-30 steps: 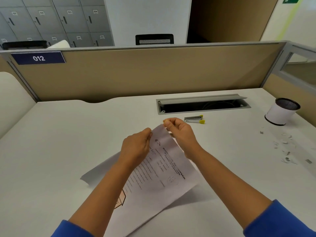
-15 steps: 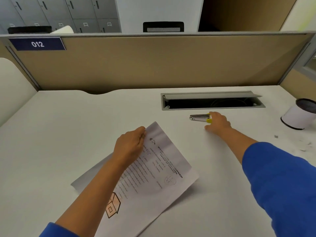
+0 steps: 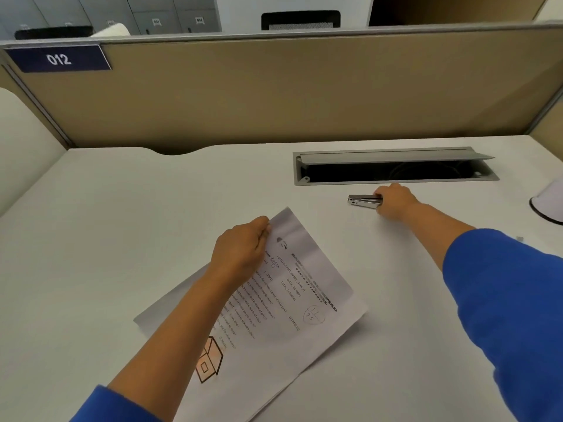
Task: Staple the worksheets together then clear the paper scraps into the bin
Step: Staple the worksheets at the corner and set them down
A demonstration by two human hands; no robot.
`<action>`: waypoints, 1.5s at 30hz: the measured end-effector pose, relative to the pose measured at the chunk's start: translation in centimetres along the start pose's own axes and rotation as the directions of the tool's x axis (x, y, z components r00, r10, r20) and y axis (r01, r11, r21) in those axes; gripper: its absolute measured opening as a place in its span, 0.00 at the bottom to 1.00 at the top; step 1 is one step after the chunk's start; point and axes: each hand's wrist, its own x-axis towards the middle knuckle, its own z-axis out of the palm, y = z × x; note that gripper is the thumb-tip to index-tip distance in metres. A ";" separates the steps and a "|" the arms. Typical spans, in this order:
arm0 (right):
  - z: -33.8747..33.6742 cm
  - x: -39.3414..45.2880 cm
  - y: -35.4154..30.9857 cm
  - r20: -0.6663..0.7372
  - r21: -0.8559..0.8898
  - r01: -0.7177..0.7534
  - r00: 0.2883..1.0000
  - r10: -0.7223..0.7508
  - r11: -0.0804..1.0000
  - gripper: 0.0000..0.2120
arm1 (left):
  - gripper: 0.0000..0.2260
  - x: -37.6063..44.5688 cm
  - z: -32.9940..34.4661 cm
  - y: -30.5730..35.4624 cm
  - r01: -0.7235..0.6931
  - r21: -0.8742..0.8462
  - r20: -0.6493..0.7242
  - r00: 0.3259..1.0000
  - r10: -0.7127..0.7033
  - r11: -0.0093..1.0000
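Cable tray (image 3: 396, 179) near desk (image 3: 122, 223) back edge, lid up, dark inside. R hand (image 3: 394, 205) closed on stapler (image 3: 364, 201); L hand (image 3: 242, 249) pinches worksheets (image 3: 301, 300) top corner. Bin (image 3: 550, 205) at right edge, contents unseen.

bin (image 3: 550, 205) cut off at right edge, stapler (image 3: 364, 201) rear hidden under right hand (image 3: 394, 204)

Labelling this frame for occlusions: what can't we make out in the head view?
- Silver metal stapler: rear end hidden under right hand; grip unclear.
- White printed worksheets: sheet count unclear; left hand covers the top corner.
- White round bin: cut off by right edge.
- Paper scraps: mostly out of frame.
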 end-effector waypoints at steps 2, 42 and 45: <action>-0.3 -0.7 -0.2 -0.003 0.014 -0.009 1.000 0.009 1.000 0.18 | 0.13 0.0 -0.1 0.1 -0.002 -0.001 0.002 1.000 0.002 1.000; -8.1 -29.5 -12.5 0.155 0.948 -0.212 0.959 -0.238 -0.236 0.27 | 0.16 -8.2 -7.0 4.9 -0.068 -0.167 -0.012 0.998 0.067 0.984; -8.4 -30.3 -12.4 0.158 0.954 -0.206 0.963 -0.217 -0.220 0.24 | 0.15 -8.6 -7.3 5.1 -0.083 -0.170 -0.022 0.997 0.080 0.982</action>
